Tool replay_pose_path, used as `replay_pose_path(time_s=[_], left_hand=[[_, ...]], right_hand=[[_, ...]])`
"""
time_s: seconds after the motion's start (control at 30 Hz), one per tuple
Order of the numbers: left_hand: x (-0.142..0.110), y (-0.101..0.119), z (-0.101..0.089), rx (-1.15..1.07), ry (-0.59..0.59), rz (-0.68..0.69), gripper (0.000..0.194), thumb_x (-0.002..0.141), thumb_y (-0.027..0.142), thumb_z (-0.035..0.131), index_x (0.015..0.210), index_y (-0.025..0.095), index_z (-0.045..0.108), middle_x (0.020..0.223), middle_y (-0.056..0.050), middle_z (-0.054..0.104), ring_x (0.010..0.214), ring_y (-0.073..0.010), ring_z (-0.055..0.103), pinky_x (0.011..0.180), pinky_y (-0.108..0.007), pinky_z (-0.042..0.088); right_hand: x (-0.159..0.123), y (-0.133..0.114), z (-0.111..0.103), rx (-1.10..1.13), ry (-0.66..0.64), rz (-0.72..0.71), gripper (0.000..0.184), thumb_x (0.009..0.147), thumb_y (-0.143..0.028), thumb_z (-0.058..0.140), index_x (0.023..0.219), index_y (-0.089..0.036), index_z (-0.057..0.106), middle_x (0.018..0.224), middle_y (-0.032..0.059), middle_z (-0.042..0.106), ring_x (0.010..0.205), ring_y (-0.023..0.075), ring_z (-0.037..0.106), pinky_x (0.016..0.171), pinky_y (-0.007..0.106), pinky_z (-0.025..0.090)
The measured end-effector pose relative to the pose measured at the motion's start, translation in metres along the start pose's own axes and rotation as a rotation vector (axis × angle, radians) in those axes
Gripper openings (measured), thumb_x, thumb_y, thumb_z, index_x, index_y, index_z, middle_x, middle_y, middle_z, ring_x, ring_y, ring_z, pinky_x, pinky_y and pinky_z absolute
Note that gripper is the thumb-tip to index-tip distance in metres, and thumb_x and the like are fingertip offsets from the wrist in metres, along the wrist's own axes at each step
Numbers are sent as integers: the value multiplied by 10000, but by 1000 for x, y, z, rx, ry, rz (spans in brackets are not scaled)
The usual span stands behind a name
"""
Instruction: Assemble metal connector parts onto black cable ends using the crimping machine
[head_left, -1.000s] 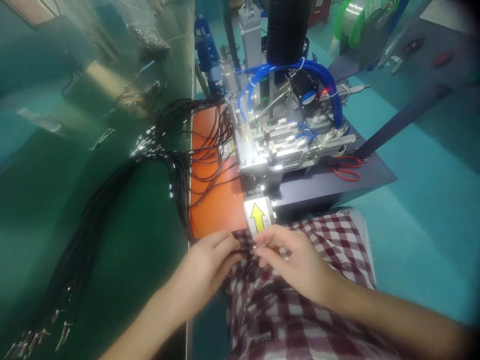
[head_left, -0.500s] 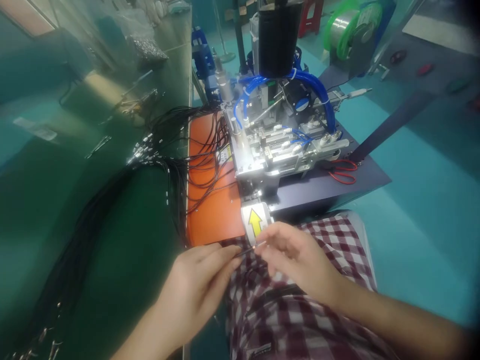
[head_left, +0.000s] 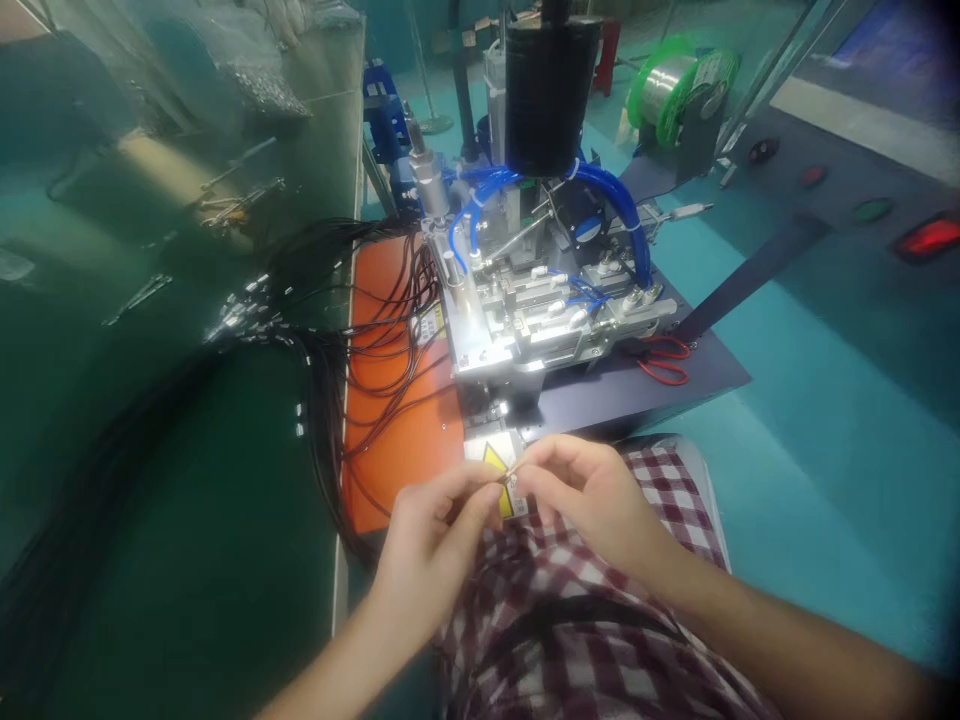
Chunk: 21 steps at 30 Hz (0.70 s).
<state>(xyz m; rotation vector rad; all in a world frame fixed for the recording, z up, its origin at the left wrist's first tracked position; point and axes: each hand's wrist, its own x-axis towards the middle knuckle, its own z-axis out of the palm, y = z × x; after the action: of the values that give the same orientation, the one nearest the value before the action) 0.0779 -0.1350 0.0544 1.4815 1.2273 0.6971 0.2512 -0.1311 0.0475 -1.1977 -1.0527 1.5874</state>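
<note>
My left hand (head_left: 439, 520) is closed in a pinch on the end of a thin black cable (head_left: 504, 477), most of which my fingers hide. Fingertips of my right hand (head_left: 592, 495) are pinched at the tip of that same cable, almost touching the left fingertips. Fine detail of the tip is too small to make out. Both hands are over my checked apron, in front of a white label with a yellow sign (head_left: 495, 455) at the front of a metal machine (head_left: 517, 320).
Several black cables (head_left: 382, 360) run across an orange plate (head_left: 409, 480) left of the machine, onto a dark green table (head_left: 225, 520). Red-handled scissors (head_left: 664, 362) lie on the machine base. A black cylinder (head_left: 551, 100) hangs above; a green wire spool (head_left: 671, 95) stands behind.
My hands have drawn closer together, the left one moving right and up, so less cable shows between them. The view has shifted slightly to the right.
</note>
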Motion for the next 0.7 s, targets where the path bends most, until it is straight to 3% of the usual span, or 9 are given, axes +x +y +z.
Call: replay_pose_path(time_s=[0.13, 0.33, 0.47, 0.6, 0.7], left_hand=[[13, -1, 3, -76, 14, -37, 169, 906, 337, 548, 954, 194, 625, 630, 24, 591, 473, -74, 464, 469, -197, 368], [28, 4, 2, -175, 1, -98, 300, 895, 338, 545, 1161, 202, 573, 651, 11, 614, 509, -115, 549, 502, -218, 433], [37, 11, -1, -242, -9, -158, 255, 841, 319, 626, 1063, 194, 619, 529, 39, 568, 486, -118, 550, 507, -210, 445], [41, 11, -2, -236, 73, -157, 176, 788, 338, 701, 807, 173, 643, 626, 7, 631, 451, -90, 544, 438, -186, 381], [42, 7, 1, -274, 136, -218, 231, 803, 372, 687, 742, 161, 618, 465, 42, 526, 376, -58, 440, 404, -168, 304]], right_hand=[[14, -5, 0, 68, 78, 19, 80, 754, -163, 676, 686, -155, 635, 510, -77, 527, 425, 44, 442, 412, 160, 369], [26, -1, 1, 45, 150, -16, 132, 716, -233, 726, 659, -166, 628, 572, -33, 608, 472, 75, 501, 426, 180, 405], [29, 3, -1, -63, 210, -89, 153, 725, -255, 725, 646, -170, 626, 600, -17, 603, 491, 84, 487, 438, 202, 383], [28, 5, -1, -104, 160, -106, 155, 757, -249, 703, 654, -169, 619, 631, -7, 594, 525, 97, 493, 451, 218, 367], [26, 10, 2, -93, 129, -113, 162, 794, -245, 678, 670, -174, 600, 620, -20, 573, 502, 92, 474, 455, 225, 368]])
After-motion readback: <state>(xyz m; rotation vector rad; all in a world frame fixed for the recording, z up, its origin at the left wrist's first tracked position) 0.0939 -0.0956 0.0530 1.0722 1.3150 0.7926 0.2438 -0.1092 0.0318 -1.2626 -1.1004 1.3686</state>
